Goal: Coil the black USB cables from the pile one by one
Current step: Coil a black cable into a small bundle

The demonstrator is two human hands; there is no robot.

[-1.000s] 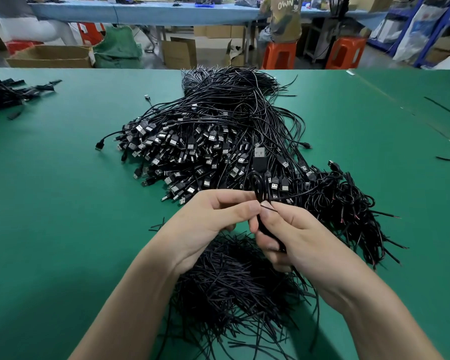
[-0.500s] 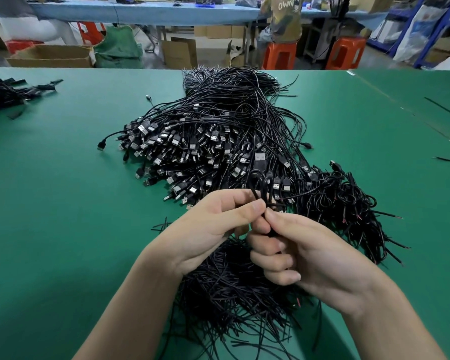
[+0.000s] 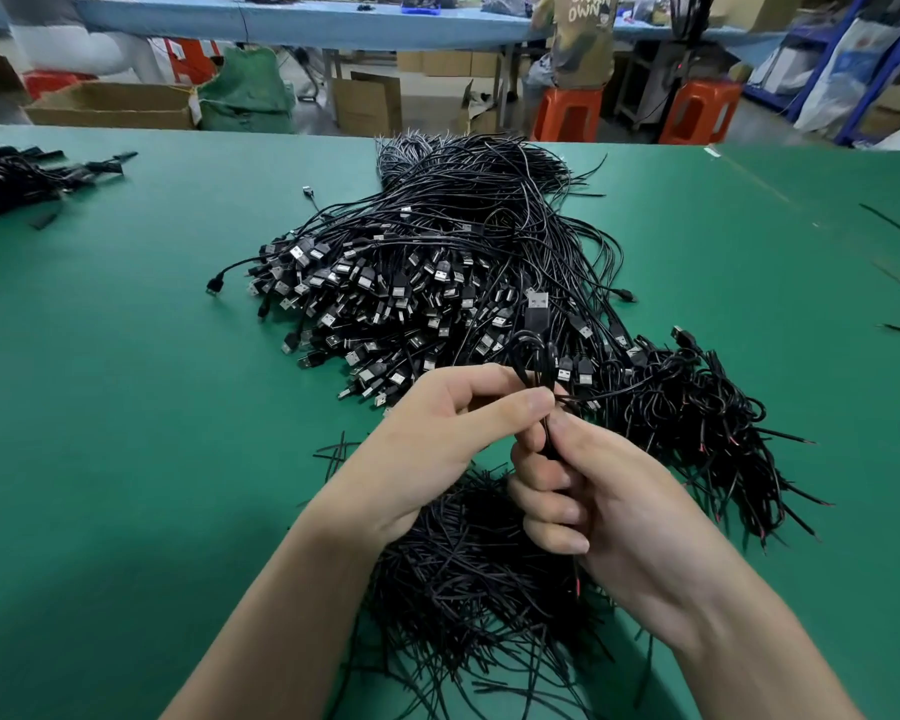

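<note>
Two hands hold one cable (image 3: pixel 537 317) at the pile's (image 3: pixel 427 252) near edge: left hand (image 3: pixel 437 439) pinching its loops between thumb and forefinger, right hand (image 3: pixel 640 517) fingers curled round the strand below.

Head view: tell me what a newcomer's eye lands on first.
The big pile of black USB cables sprawls across the middle of the green table, plugs massed on its near side. In front of it, the left hand and right hand pinch one cable between them, above a heap of short black strands.
</note>
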